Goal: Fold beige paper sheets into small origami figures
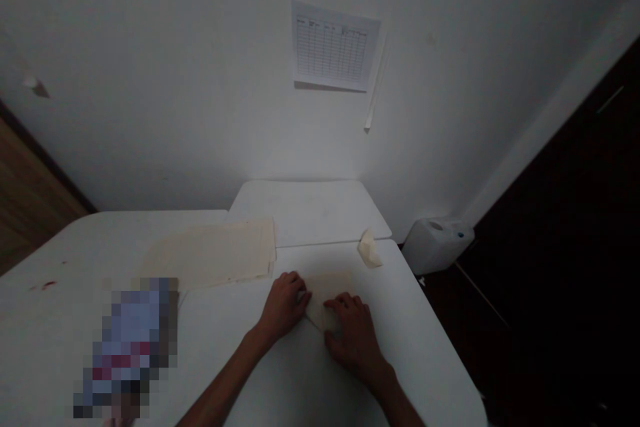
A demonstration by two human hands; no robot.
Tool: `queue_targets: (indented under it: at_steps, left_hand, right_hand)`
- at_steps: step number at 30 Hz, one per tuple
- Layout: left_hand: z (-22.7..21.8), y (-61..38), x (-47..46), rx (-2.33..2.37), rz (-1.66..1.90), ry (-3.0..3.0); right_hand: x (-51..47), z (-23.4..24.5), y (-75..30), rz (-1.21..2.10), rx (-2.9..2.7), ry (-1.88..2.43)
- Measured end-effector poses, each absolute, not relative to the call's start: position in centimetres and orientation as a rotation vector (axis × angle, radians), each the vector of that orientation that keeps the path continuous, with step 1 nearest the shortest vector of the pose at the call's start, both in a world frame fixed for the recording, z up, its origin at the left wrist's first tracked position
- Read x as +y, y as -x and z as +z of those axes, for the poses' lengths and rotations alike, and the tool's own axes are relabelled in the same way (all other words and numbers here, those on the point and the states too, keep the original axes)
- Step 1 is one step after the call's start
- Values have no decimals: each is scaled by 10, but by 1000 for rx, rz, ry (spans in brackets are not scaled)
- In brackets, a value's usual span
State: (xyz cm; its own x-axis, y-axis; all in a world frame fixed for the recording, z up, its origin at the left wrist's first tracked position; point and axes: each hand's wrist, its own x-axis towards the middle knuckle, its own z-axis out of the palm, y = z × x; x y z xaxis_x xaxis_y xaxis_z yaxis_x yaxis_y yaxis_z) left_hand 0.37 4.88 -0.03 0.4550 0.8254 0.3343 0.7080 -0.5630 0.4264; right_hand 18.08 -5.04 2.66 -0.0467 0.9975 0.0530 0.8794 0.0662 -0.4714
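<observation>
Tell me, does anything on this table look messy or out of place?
Yes: small reddish stains mark the white table at its far left edge. Otherwise nothing stands out; both hands press on a cream sheet.

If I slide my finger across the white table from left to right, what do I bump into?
Small red stain → flat stack of cream paper sheets → left hand → right hand → small folded cream paper piece.
</observation>
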Motion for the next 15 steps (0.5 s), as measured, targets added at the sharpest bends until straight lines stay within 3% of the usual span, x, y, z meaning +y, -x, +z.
queue_targets:
  at_steps: [15]
  left_hand:
    - [4,-5,46,1355,727,-2485]
  right_hand:
    - [-39,41,-187,440,-2292,1830]
